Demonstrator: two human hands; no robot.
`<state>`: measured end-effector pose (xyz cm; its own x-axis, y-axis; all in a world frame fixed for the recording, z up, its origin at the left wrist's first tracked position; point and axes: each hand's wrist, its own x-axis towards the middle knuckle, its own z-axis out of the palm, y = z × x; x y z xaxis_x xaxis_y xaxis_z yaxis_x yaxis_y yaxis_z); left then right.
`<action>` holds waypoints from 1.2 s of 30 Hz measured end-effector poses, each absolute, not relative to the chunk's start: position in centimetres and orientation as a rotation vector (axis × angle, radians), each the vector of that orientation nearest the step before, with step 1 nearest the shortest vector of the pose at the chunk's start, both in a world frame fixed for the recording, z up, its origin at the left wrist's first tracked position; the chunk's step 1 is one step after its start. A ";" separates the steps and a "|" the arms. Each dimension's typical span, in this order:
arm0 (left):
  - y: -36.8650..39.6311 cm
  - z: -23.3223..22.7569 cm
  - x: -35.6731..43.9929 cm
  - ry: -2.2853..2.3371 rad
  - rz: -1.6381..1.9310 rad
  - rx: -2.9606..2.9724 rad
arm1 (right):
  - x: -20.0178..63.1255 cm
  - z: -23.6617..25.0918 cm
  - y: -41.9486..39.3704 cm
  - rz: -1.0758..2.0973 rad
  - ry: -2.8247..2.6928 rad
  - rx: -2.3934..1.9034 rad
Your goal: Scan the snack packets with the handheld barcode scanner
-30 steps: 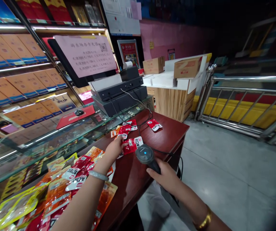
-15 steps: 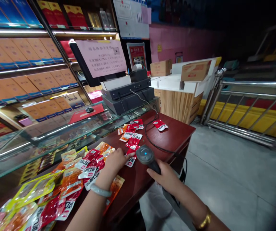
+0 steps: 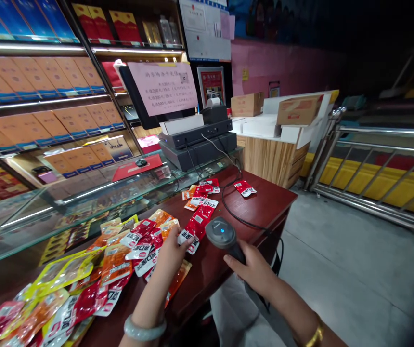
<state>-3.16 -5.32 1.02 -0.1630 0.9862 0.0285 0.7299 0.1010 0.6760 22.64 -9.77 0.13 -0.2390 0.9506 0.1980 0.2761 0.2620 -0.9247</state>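
- Left hand (image 3: 170, 250), lower centre of frame: thumb and fingers apart, at the white end of a red packet (image 3: 197, 223); whether they grip it cannot be told.
- Right hand (image 3: 255, 265), lower right of centre: wrapped round the handle of a handheld scanner (image 3: 221, 232), blue light on top, lettering too small to read.
- Red packet: lying on the dark red counter (image 3: 210, 265), centre of frame, just beside the scanner head; pale barcode patch, bold black characters on white, partly legible.
- Packet pile (image 3: 115, 262), lower left: red, orange and yellow-edged pouches, overlapping; several white labels.
- Single red packet (image 3: 243, 187), right of centre, near a black cable (image 3: 243, 222): white label, black characters.
- Pink notice (image 3: 161, 89), upper centre: heading "游乐场办卡充值"; lines with 200元, 300元, 500元; QR code at its upper right.
- Orange boxes (image 3: 33, 77), upper left, shelved: markings too small to read.
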 end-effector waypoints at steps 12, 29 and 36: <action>-8.8 0.4 -4.6 2.000 1.055 1.548 | 20.1 0.4 -10.5 1.133 -1.718 -0.983; -8.1 5.4 -8.5 2.816 0.789 1.619 | 20.8 -2.0 -9.7 1.162 -1.735 -1.064; 1.3 4.0 -0.2 2.169 0.587 2.261 | 22.7 -2.2 -8.8 1.138 -1.674 -1.092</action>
<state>-0.22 1.34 3.99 0.0065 0.9563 0.2922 0.9732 -0.0732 0.2180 22.74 -8.76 -2.22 -0.2903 0.9449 0.1514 0.2068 0.2164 -0.9541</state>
